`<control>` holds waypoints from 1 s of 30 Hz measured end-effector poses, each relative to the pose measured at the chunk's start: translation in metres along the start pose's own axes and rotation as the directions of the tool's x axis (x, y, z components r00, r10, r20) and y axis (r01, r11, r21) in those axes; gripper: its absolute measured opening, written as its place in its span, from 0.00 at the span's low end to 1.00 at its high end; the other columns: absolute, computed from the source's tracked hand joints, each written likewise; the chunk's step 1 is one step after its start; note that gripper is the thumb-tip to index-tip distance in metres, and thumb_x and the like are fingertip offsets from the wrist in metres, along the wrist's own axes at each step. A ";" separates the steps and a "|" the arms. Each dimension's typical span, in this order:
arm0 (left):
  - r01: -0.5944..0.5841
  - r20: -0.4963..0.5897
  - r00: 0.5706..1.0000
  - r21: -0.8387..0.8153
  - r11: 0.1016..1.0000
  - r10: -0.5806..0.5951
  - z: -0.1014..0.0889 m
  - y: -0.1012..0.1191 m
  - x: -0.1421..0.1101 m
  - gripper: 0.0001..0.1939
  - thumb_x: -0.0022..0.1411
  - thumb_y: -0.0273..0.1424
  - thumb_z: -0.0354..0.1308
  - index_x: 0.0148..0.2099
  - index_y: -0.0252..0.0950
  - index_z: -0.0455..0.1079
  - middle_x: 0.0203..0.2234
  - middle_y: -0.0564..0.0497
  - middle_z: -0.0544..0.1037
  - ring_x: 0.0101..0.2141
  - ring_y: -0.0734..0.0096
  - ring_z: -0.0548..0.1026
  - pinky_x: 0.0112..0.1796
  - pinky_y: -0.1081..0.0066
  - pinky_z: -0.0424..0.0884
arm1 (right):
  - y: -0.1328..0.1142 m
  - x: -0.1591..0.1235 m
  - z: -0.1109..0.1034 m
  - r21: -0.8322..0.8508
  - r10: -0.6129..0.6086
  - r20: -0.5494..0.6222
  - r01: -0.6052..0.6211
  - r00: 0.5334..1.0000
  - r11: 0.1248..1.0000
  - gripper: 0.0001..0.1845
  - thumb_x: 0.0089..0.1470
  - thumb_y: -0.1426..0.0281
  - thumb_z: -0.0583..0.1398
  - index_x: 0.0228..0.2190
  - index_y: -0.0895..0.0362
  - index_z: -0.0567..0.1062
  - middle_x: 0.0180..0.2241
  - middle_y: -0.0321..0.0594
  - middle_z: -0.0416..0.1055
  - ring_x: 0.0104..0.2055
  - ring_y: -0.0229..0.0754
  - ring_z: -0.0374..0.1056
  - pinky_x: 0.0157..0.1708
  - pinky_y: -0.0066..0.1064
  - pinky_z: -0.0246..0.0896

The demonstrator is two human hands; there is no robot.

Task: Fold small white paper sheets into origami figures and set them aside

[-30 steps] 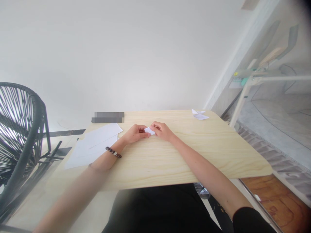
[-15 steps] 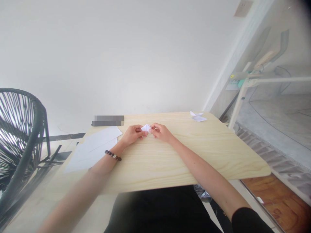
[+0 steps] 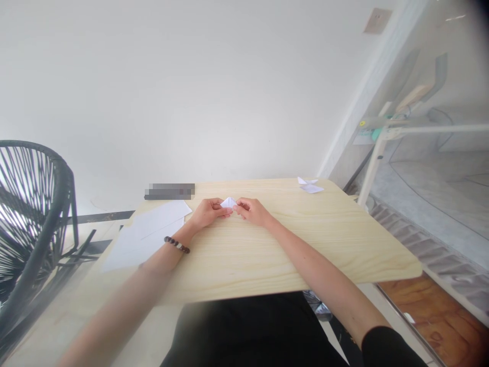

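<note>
A small folded piece of white paper (image 3: 228, 202) is held above the middle of the wooden table (image 3: 260, 265), its top coming to a point. My left hand (image 3: 208, 212) pinches its left side between thumb and fingers. On the right side, my right hand (image 3: 251, 211) grips the paper with its fingertips, which cover that edge. A beaded bracelet (image 3: 177, 244) circles my left wrist. The lower part of the folded paper is partly hidden by my thumbs.
White paper sheets (image 3: 143, 234) lie at the table's left, below a dark blurred-out object (image 3: 170, 192). Two folded white paper shapes (image 3: 311, 188) rest at the back right. A dark woven chair (image 3: 49, 204) stands left of the table; a pale wall (image 3: 229, 102) rises behind.
The folded paper has turned slightly between my hands, and its point now shows more squarely. My right hand has shifted a little lower. The view has moved slightly.
</note>
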State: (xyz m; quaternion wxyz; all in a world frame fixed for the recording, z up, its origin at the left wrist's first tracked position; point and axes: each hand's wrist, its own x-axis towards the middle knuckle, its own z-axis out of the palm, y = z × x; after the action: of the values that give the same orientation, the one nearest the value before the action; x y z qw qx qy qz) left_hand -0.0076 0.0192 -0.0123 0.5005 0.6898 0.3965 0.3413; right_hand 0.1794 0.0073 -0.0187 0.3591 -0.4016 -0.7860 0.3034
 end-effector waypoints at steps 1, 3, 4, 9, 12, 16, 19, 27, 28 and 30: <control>-0.005 0.000 1.000 -0.004 1.000 0.005 0.000 0.001 0.000 0.19 0.44 0.39 0.59 0.37 0.32 0.67 0.28 0.47 0.75 0.31 0.68 0.72 0.36 0.67 0.66 | 0.000 0.000 0.000 -0.014 -0.009 -0.007 0.009 1.000 1.000 0.14 0.50 0.61 0.49 0.25 0.59 0.66 0.18 0.31 0.61 0.18 0.29 0.56 0.20 0.21 0.50; -0.025 -0.004 1.000 -0.005 1.000 0.025 0.001 0.003 -0.001 0.19 0.46 0.40 0.57 0.37 0.32 0.68 0.29 0.47 0.75 0.33 0.67 0.71 0.36 0.67 0.67 | 0.000 0.000 -0.001 -0.047 -0.037 -0.028 0.036 0.999 0.998 0.14 0.50 0.62 0.49 0.25 0.59 0.66 0.18 0.32 0.61 0.18 0.29 0.56 0.21 0.21 0.50; -0.036 -0.008 0.999 -0.002 0.999 0.036 0.002 0.003 -0.001 0.18 0.48 0.41 0.56 0.37 0.32 0.68 0.30 0.47 0.74 0.34 0.67 0.71 0.35 0.67 0.68 | 0.000 0.000 -0.001 -0.063 -0.050 -0.039 0.047 0.998 0.997 0.14 0.49 0.62 0.49 0.25 0.60 0.66 0.19 0.32 0.61 0.19 0.29 0.56 0.21 0.21 0.49; -0.050 -0.027 0.998 0.025 0.998 0.051 0.003 0.004 -0.001 0.19 0.50 0.42 0.52 0.37 0.32 0.69 0.33 0.45 0.73 0.33 0.67 0.71 0.33 0.67 0.69 | 0.001 0.001 -0.003 -0.130 -0.074 -0.081 0.063 0.994 0.990 0.14 0.49 0.63 0.50 0.23 0.60 0.67 0.19 0.32 0.61 0.20 0.29 0.54 0.22 0.22 0.48; -0.047 -0.037 0.998 -0.026 0.999 0.046 0.002 0.003 0.000 0.19 0.50 0.41 0.54 0.38 0.32 0.69 0.31 0.46 0.74 0.32 0.68 0.71 0.34 0.66 0.69 | 0.001 0.001 -0.004 -0.139 -0.081 -0.091 0.068 0.993 0.988 0.14 0.48 0.63 0.50 0.23 0.60 0.67 0.19 0.32 0.61 0.21 0.29 0.54 0.22 0.22 0.48; -0.035 -0.026 0.999 -0.120 0.992 0.032 0.001 0.005 -0.001 0.17 0.48 0.39 0.56 0.37 0.31 0.70 0.31 0.47 0.74 0.33 0.69 0.72 0.39 0.65 0.67 | -0.001 0.000 -0.003 -0.097 -0.047 -0.021 0.045 0.999 0.994 0.16 0.47 0.60 0.51 0.24 0.61 0.68 0.20 0.33 0.63 0.20 0.29 0.54 0.21 0.22 0.48; -0.047 -0.068 0.997 -0.138 0.989 0.038 0.002 0.007 -0.001 0.18 0.48 0.39 0.57 0.38 0.31 0.70 0.33 0.47 0.74 0.34 0.67 0.71 0.41 0.64 0.66 | 0.000 -0.001 -0.002 -0.042 -0.021 0.066 0.023 0.998 0.999 0.17 0.47 0.59 0.52 0.25 0.61 0.70 0.20 0.35 0.66 0.20 0.30 0.56 0.21 0.22 0.49; -0.058 -0.079 0.995 -0.043 0.997 0.054 0.001 0.004 0.000 0.18 0.48 0.41 0.56 0.37 0.31 0.71 0.32 0.45 0.74 0.33 0.67 0.70 0.37 0.67 0.67 | 0.006 0.000 0.002 -0.030 0.024 0.055 -0.022 0.998 0.999 0.15 0.46 0.61 0.53 0.26 0.61 0.71 0.21 0.36 0.69 0.21 0.31 0.59 0.22 0.22 0.50; -0.051 -0.080 0.996 -0.037 0.998 0.048 0.001 0.003 0.000 0.18 0.48 0.41 0.56 0.37 0.31 0.71 0.31 0.45 0.74 0.33 0.67 0.70 0.36 0.67 0.67 | 0.006 0.000 0.002 -0.034 0.023 0.057 -0.021 0.998 0.999 0.15 0.46 0.62 0.53 0.25 0.61 0.71 0.21 0.36 0.68 0.21 0.30 0.59 0.21 0.21 0.50; -0.045 -0.077 0.996 -0.033 0.998 0.042 0.001 0.004 0.000 0.19 0.47 0.41 0.56 0.37 0.32 0.71 0.31 0.46 0.74 0.32 0.67 0.70 0.35 0.68 0.67 | 0.005 0.000 0.002 -0.031 0.017 0.060 -0.015 0.998 0.999 0.15 0.46 0.62 0.53 0.25 0.61 0.71 0.21 0.36 0.68 0.20 0.30 0.58 0.21 0.21 0.50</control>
State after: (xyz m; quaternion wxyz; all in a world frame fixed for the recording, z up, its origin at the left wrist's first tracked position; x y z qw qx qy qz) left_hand -0.0061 0.0176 -0.0090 0.4894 0.6757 0.3943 0.3852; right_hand 0.1803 0.0093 -0.0234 0.3265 -0.4040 -0.7978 0.3061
